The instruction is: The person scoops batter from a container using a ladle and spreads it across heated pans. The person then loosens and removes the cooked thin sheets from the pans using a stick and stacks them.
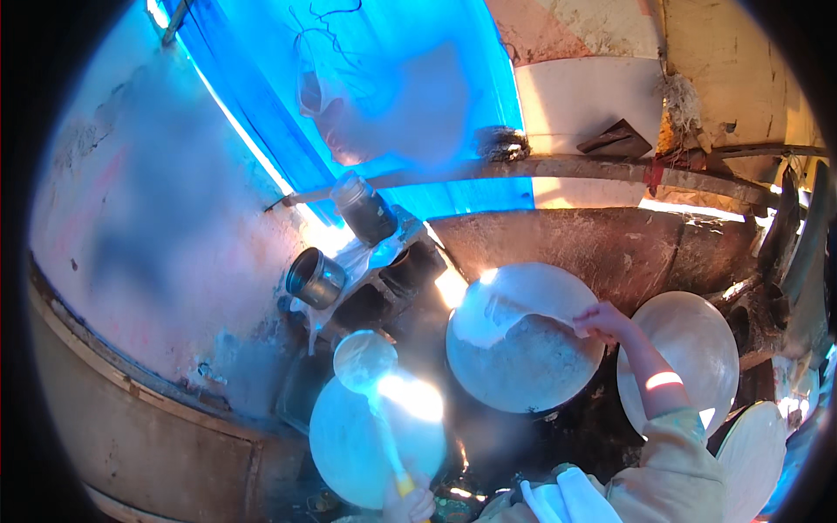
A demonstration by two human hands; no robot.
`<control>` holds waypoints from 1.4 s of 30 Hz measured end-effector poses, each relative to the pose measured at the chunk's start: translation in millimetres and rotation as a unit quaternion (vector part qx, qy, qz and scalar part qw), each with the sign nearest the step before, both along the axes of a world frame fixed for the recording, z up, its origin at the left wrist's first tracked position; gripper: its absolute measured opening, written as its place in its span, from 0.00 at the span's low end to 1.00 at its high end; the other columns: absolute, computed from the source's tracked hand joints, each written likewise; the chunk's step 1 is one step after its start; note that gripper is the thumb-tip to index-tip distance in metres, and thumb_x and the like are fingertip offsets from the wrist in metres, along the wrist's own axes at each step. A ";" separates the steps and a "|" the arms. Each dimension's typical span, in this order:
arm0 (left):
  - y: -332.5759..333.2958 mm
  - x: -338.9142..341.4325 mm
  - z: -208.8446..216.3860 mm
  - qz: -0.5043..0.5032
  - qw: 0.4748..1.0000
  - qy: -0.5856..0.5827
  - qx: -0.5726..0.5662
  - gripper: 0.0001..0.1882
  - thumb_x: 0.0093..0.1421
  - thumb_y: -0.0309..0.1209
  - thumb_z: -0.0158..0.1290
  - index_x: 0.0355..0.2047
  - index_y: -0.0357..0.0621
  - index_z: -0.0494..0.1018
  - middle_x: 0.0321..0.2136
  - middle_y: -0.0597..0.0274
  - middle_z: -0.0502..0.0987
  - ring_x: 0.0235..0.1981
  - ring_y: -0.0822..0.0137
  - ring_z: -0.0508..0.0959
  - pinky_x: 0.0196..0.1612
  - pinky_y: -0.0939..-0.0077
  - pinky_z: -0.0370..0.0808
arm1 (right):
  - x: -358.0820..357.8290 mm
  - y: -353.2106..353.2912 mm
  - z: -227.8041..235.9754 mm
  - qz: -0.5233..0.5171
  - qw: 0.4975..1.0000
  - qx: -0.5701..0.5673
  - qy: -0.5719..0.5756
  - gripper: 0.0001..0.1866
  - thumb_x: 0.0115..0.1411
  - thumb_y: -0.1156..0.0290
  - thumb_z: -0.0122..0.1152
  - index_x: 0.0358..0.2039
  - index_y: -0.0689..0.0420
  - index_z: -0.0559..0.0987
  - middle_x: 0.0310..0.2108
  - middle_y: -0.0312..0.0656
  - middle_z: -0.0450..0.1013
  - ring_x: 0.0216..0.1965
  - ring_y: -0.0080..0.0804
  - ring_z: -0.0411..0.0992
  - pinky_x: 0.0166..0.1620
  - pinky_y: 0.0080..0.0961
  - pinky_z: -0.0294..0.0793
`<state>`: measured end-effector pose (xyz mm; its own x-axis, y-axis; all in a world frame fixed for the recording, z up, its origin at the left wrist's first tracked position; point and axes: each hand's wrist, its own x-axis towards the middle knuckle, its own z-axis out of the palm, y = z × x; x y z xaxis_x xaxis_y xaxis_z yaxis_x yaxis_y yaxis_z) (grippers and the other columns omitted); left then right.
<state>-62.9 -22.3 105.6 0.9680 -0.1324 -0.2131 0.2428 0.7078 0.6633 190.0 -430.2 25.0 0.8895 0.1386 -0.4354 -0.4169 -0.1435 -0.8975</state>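
Left grip [410, 503] clasps a round-headed ladle [365, 361] by its yellow-ended handle [403, 483], over a pale round pan [344, 449]. Right grip [593, 322] pinches the right edge of a thin white sheet [493, 318], which covers the far part of the middle pan [536, 370]. 2 metal cans [319, 284] stand farther left.

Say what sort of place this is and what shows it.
Probably a makeshift cooking space: the right hand pinches a thin pale sheet, perhaps flatbread, over a round griddle-like plate; the left hand holds a ladle-like tool; blue sheeting hangs beyond.
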 end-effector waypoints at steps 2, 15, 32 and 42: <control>-15.1 4.2 4.8 0.024 1.000 0.020 0.004 0.30 0.53 0.16 0.46 0.56 0.47 0.55 0.29 0.60 0.65 0.10 0.82 0.56 0.11 0.91 0.55 | 16.3 14.7 -16.9 -0.015 1.000 -0.020 0.000 0.14 0.47 0.69 0.65 0.36 0.58 0.79 0.17 0.33 0.70 0.15 0.17 0.64 0.15 0.16 0.60; -4.8 -5.4 -3.3 -0.029 0.998 0.019 -0.052 0.31 0.49 0.15 0.46 0.55 0.46 0.57 0.24 0.59 0.62 0.10 0.82 0.57 0.10 0.91 0.55 | 27.6 33.6 -7.1 0.136 0.989 -0.047 0.040 0.17 0.48 0.70 0.64 0.39 0.59 0.76 0.13 0.34 0.66 0.08 0.19 0.57 0.10 0.16 0.53; -2.6 -15.6 -19.3 -0.034 0.995 0.018 -0.092 0.31 0.50 0.15 0.46 0.56 0.42 0.54 0.25 0.59 0.63 0.10 0.82 0.56 0.10 0.91 0.55 | -5.5 -16.6 -19.1 0.282 0.955 -0.013 0.093 0.14 0.47 0.70 0.65 0.37 0.57 0.78 0.15 0.33 0.68 0.12 0.17 0.60 0.13 0.13 0.55; -23.2 -5.2 -33.0 -0.052 0.976 0.016 -0.211 0.32 0.51 0.15 0.44 0.57 0.41 0.53 0.26 0.59 0.63 0.11 0.82 0.58 0.11 0.92 0.58 | -11.8 22.2 -13.0 0.301 0.945 -0.103 0.079 0.16 0.47 0.67 0.65 0.37 0.54 0.79 0.16 0.31 0.68 0.13 0.15 0.61 0.14 0.13 0.58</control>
